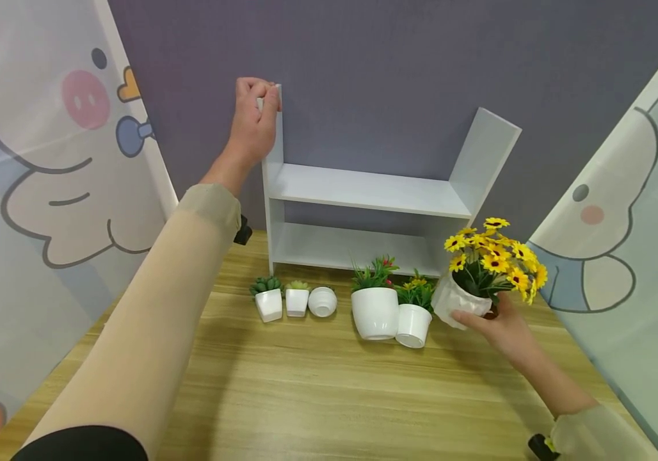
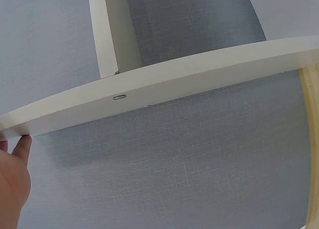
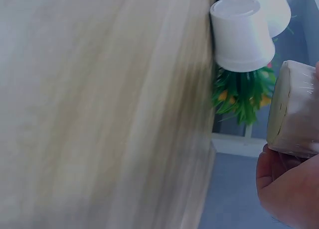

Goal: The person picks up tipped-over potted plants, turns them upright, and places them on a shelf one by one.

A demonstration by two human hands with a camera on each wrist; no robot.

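Observation:
In the head view my left hand (image 1: 254,121) grips the top of the left side panel of a white shelf (image 1: 363,187). The left wrist view shows that panel (image 2: 164,82) running across, my fingertips (image 2: 22,147) at its edge. My right hand (image 1: 504,330) holds a white pot (image 1: 458,301) of yellow flowers (image 1: 496,259), tilted, at the shelf's right front; thumb and fingers are around the pot. From the right wrist, the pot's underside (image 3: 279,107) is seen raised above the tabletop. Beside it stands a smaller white pot (image 1: 413,325) with green leaves and yellow blooms.
A larger white pot (image 1: 376,314) with a red-flowered plant stands before the shelf. Left of it are a small round white pot (image 1: 322,302) and two small succulents, one dark green (image 1: 268,304), one pale (image 1: 297,299). All stand on the wooden table (image 1: 317,397); cartoon-printed panels flank both sides.

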